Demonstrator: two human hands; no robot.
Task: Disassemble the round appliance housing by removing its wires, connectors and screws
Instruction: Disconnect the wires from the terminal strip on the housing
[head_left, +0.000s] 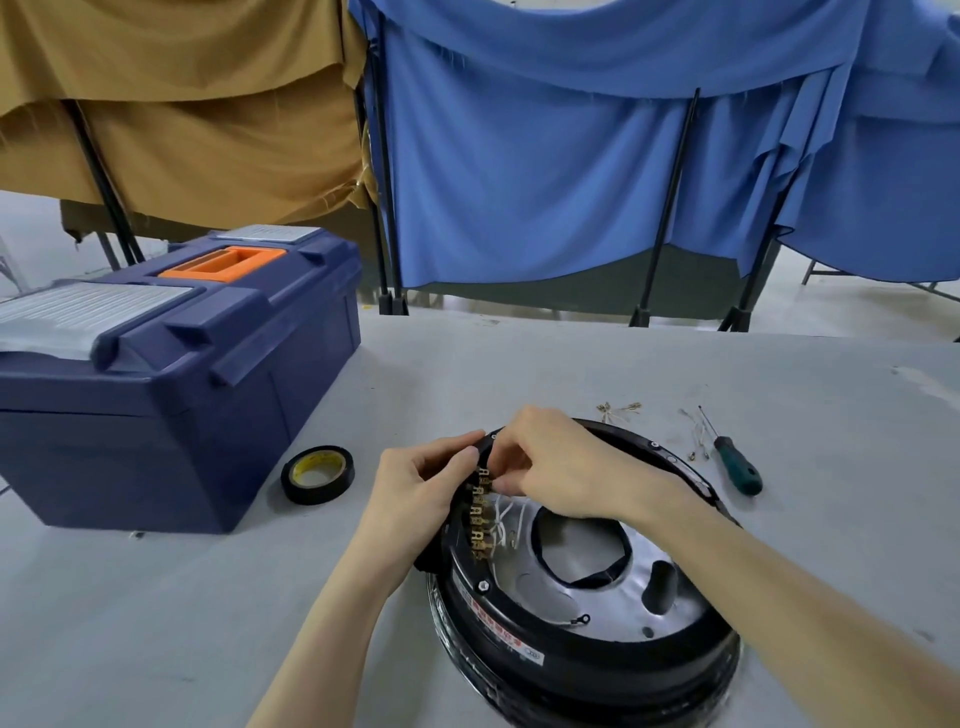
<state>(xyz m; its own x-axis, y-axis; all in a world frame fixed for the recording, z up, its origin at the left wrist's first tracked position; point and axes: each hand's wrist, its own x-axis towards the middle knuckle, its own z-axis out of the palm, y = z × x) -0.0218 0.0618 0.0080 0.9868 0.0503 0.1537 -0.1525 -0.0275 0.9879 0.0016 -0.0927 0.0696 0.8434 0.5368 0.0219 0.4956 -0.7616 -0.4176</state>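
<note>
Brass connector (483, 473): I'm pinching it with my right fingers (506, 487), left fingers (460, 453) gripping the housing rim (571, 649), aiming to pull straight off

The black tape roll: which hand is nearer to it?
Left. The left hand holds the housing at its rim, just right of the black tape roll; the right hand is farther right, pinching at the brass connectors inside the housing.

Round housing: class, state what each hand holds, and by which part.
The left hand grips the round housing by its far-left rim. The right hand pinches a brass connector near the top of the terminal row, just inside that rim.
</note>
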